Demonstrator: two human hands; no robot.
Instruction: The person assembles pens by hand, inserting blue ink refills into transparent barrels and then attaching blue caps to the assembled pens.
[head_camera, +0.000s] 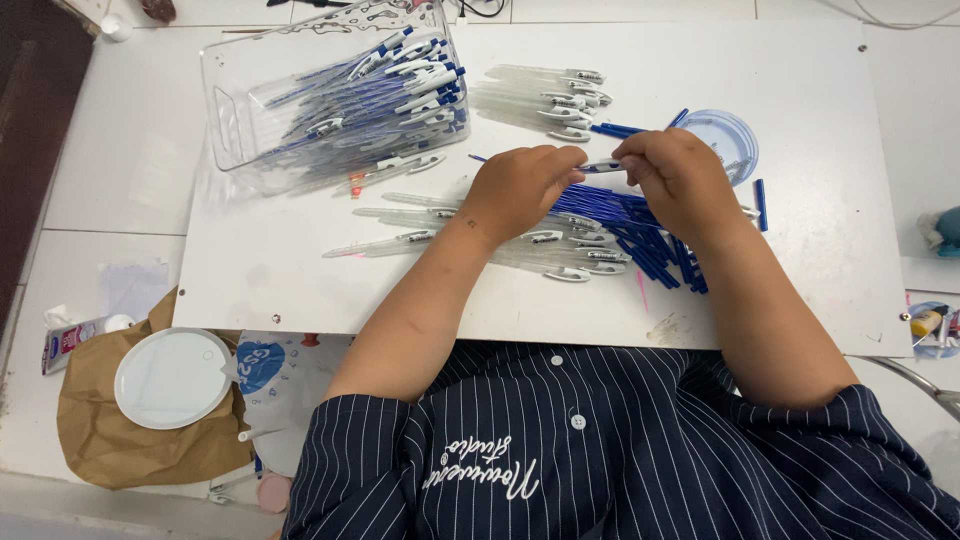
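A clear pen is pinched between the left hand and right hand; its ends are hidden by the fingers, and the blue refills beneath are partly covered.

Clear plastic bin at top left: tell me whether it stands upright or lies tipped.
Tipped: the clear bin lies on its side, finished pens stacked inside.

A small hand-assembly workstation set up on a white tiled floor. A white work board serves as the bench. On the board's far left corner lies a tipped clear plastic bin full of finished blue-and-white pens. At the board's middle lie clear pen barrels and loose blue refills. Just off its near left corner lie a brown paper bag and a white lid.
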